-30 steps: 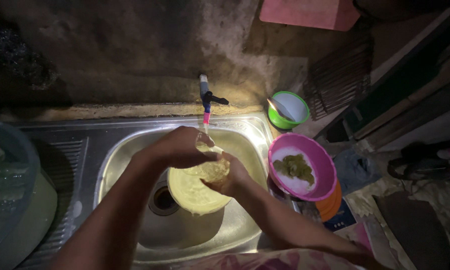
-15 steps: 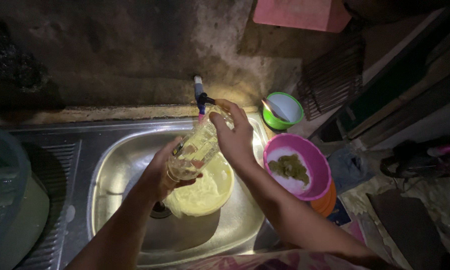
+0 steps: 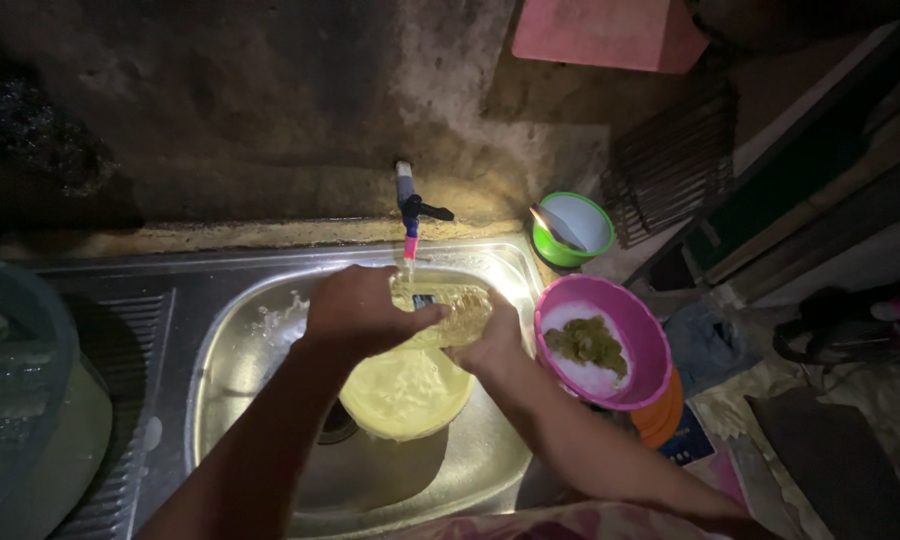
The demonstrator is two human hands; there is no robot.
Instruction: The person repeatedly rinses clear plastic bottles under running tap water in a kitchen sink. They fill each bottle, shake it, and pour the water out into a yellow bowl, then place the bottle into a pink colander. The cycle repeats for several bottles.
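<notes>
Clear glass (image 3: 450,312), half-hidden, gripped by left hand (image 3: 355,310) and right hand (image 3: 490,345) fingers; dim surroundings.

Bowl (image 3: 405,395) in sink (image 3: 220,330), below tap (image 3: 408,205).

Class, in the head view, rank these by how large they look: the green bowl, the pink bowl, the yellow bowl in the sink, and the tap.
1. pink bowl and yellow bowl: look alike, and hands cover part of the yellow one
2. green bowl
3. tap
</notes>
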